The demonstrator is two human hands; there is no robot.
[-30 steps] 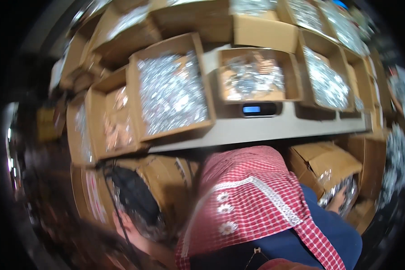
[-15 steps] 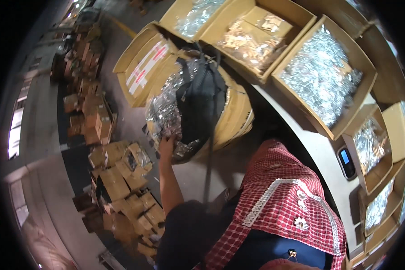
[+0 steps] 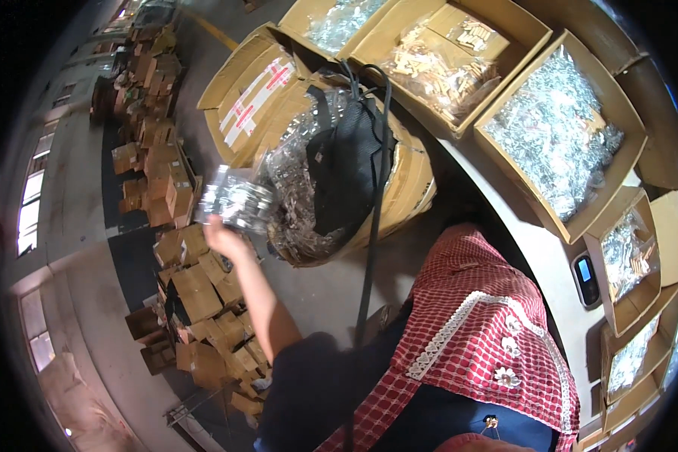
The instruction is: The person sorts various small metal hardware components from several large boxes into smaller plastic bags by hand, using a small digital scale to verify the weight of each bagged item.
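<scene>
My left hand [image 3: 224,241] is closed on the lower edge of a clear plastic bag of shiny silver metal pieces [image 3: 242,203]. The bag is raised beside the left side of a large cardboard carton [image 3: 407,184]. More clear bags of silver pieces [image 3: 288,177] fill that carton and bulge over its rim. A black bag with a long strap [image 3: 348,169] lies on top of them and covers part of the contents. My right hand does not show; red checked cloth with lace trim [image 3: 467,301] covers the lower right.
On the white table [image 3: 539,252] at right stand open boxes of clear bags, one with silver pieces [image 3: 554,128], another with tan pieces [image 3: 444,68]. A small device with a blue screen [image 3: 585,279] lies near the table's edge. Stacked cartons [image 3: 196,294] line the floor at left.
My left hand has drawn back from the carton, moving left and up with a bag of silver metal pieces in it. The whole view has shifted slightly.
</scene>
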